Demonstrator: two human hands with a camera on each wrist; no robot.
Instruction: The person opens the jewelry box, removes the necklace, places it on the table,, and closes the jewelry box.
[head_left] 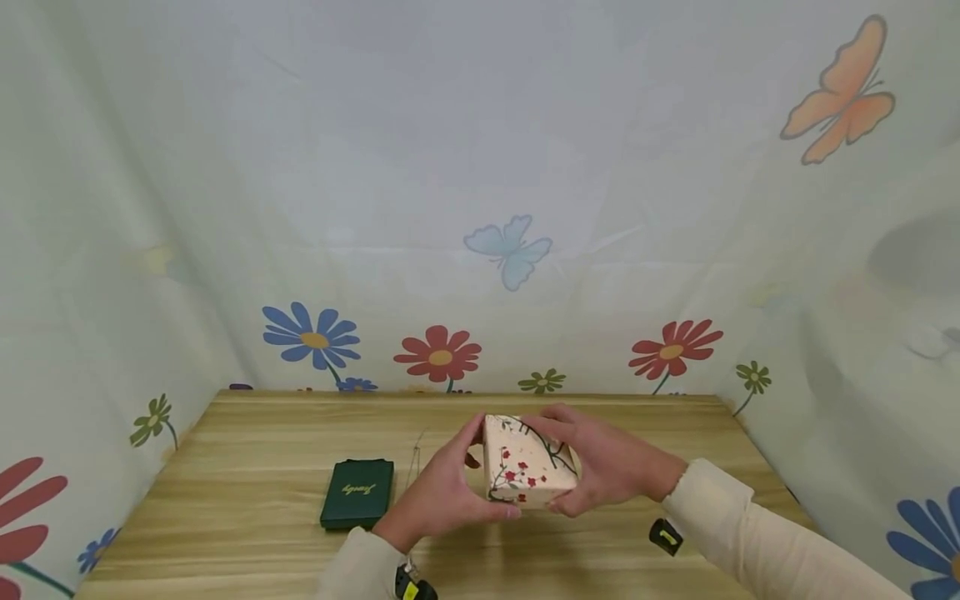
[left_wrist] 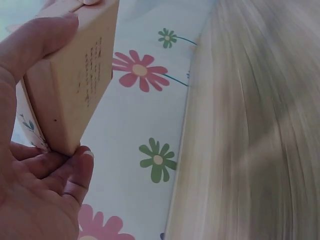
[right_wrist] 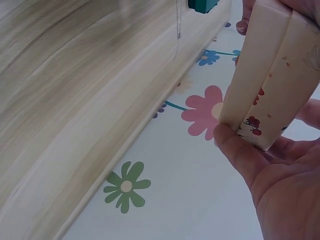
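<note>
As my left hand and right hand grasp the flowered box above the tabletop, it looks closed; setting it down is left, I'd judge. Left of the box, the loose chain, then the green case, both untouched.

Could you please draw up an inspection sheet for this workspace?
Surface: wood-grain tabletop; no spill seen, part hidden behind the hands and sleeves.
Job's things: cream box with red blossoms, held between both hands; contents not visible.
Clutter: green case with gold lettering and a thin chain, both lying left of the box in the head view.
Grippers: left hand grips the box's left side; right hand grips its right.
Cables: nothing seen.
Surroundings: printed backdrop behind and at both sides.
</note>
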